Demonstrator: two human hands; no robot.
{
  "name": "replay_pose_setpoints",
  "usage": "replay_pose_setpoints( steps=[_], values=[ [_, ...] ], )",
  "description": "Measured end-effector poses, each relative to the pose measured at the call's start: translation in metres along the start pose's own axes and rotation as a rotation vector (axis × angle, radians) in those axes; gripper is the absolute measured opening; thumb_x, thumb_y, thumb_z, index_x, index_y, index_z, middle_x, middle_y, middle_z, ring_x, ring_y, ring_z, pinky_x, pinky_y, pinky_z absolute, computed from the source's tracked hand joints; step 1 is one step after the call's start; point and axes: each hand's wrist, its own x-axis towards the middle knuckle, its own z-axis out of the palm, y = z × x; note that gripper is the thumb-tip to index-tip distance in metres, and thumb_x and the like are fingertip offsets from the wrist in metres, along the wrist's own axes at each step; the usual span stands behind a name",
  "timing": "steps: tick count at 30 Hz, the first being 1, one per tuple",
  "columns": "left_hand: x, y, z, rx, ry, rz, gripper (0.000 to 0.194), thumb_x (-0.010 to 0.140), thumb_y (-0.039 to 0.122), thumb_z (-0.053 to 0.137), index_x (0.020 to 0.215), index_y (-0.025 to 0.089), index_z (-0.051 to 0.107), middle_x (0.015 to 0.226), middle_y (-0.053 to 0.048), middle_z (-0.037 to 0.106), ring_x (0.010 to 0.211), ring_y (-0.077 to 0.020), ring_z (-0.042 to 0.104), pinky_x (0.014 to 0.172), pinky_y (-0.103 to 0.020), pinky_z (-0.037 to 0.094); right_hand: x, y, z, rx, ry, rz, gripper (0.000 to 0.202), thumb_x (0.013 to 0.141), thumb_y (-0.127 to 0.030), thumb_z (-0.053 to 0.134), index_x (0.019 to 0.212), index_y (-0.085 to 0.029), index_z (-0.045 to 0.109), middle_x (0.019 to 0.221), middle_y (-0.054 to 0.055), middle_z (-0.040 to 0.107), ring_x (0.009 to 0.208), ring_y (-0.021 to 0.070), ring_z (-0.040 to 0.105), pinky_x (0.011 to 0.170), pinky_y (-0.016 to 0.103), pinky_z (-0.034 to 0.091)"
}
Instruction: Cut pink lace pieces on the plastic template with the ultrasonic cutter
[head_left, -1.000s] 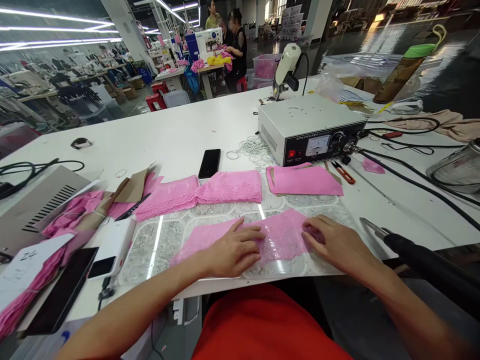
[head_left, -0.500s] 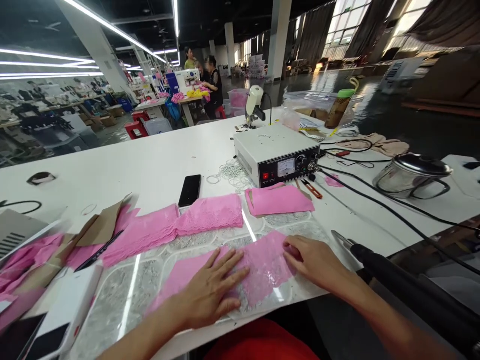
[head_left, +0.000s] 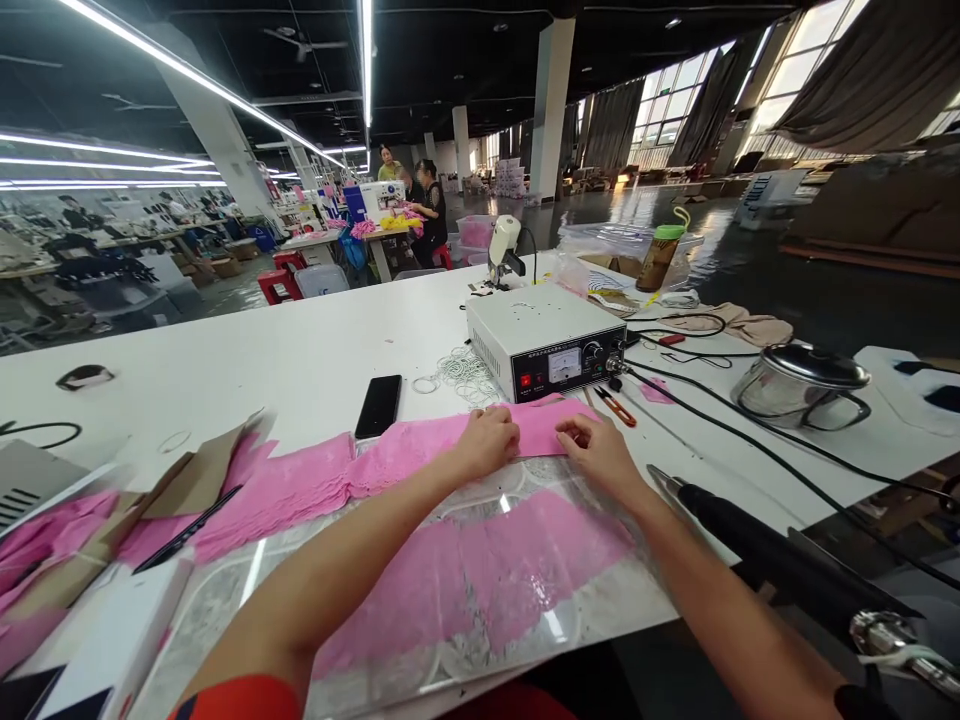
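Note:
Two pink fabric pieces lie side by side on the clear, glossy mat in front of me. Beyond them, my left hand has its fingers curled down at the left end of a pink stack, where it meets the lace-edged pink fabric. My right hand pinches at the right part of that stack; its thumb and fingertips are close together at the near edge. Whether either hand has lifted a layer is too small to tell.
Behind the stack stands a control box with a cabled black handpiece at right. A phone, orange snips, a lidded glass mug and black tweezers lie around. People sit at a far sewing table.
Both hands have left the near pink pieces and moved forward to the pink stack by the control box. My left hand went from spread flat to curled. The view has tilted up slightly.

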Motion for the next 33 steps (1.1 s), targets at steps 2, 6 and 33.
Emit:
replay_pose_setpoints(
  steps=[2, 6, 33],
  values=[
    [0.008, -0.002, 0.004, 0.004, -0.044, -0.008, 0.030, 0.094, 0.034, 0.059, 0.117, 0.015, 0.059, 0.119, -0.009, 0.060, 0.105, -0.0220, 0.060, 0.090, -0.044, 0.051, -0.003, 0.006, 0.002, 0.015, 0.013, 0.004, 0.021, 0.074, -0.031, 0.051, 0.080, -0.019, 0.068, 0.072, 0.004, 0.071, 0.064, 0.0168, 0.064, 0.065, 0.030, 0.049],
    [0.012, -0.006, 0.006, -0.023, -0.106, -0.034, 0.032, 0.094, 0.034, 0.058, 0.121, 0.016, 0.057, 0.122, -0.009, 0.059, 0.106, -0.0224, 0.060, 0.090, -0.044, 0.052, -0.005, 0.012, 0.002, 0.035, 0.017, -0.002, 0.022, 0.075, -0.031, 0.052, 0.082, -0.019, 0.069, 0.071, 0.003, 0.071, 0.064, 0.0161, 0.063, 0.065, 0.030, 0.049],
    [-0.027, -0.008, -0.054, -0.375, -0.193, -0.022, 0.012, 0.081, 0.017, 0.060, 0.073, 0.016, 0.068, 0.094, -0.003, 0.060, 0.086, -0.0171, 0.060, 0.079, -0.028, 0.047, -0.018, 0.025, -0.018, -0.370, -0.006, -0.327, 0.024, 0.077, -0.010, 0.052, 0.089, -0.020, 0.070, 0.092, 0.010, 0.069, 0.092, 0.0265, 0.061, 0.083, 0.042, 0.049]
  ],
)
